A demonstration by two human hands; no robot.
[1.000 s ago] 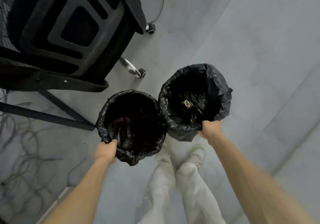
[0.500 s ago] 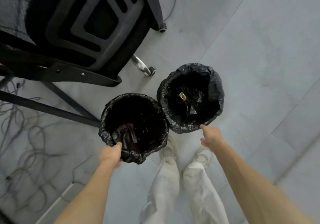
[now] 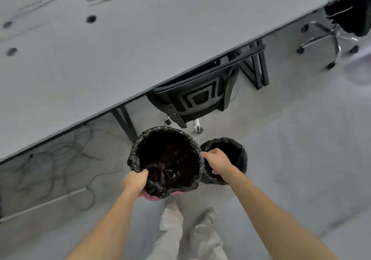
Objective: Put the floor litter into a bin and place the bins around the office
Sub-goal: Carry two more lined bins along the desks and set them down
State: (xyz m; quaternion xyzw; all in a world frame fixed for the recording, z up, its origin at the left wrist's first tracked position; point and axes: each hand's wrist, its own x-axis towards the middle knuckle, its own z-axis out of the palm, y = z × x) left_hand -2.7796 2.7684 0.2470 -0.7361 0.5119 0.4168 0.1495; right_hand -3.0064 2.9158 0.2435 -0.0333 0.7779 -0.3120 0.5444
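Two bins lined with black bags are in front of me. The nearer bin (image 3: 140, 141) is raised off the floor, and a pink wall shows under its liner. My left hand (image 3: 134, 181) grips its near rim. Dark crumpled litter lies at its bottom. The second bin (image 3: 240, 155) stands on the floor just to the right, partly hidden behind my right hand (image 3: 218, 163). That hand hovers with its fingers apart between the two rims, its fingertips at the raised bin's right edge; it holds nothing.
A long grey desk (image 3: 140, 49) runs diagonally across the view, with a black office chair (image 3: 198, 97) pushed under it just beyond the bins. Loose cables (image 3: 50, 159) lie on the floor at left. Another chair (image 3: 337, 35) stands far right. My legs (image 3: 192, 229) are below.
My right hand let go of the right bin, which now stands on the floor. The left bin came up with my left hand, and my view rose to take in the desk.
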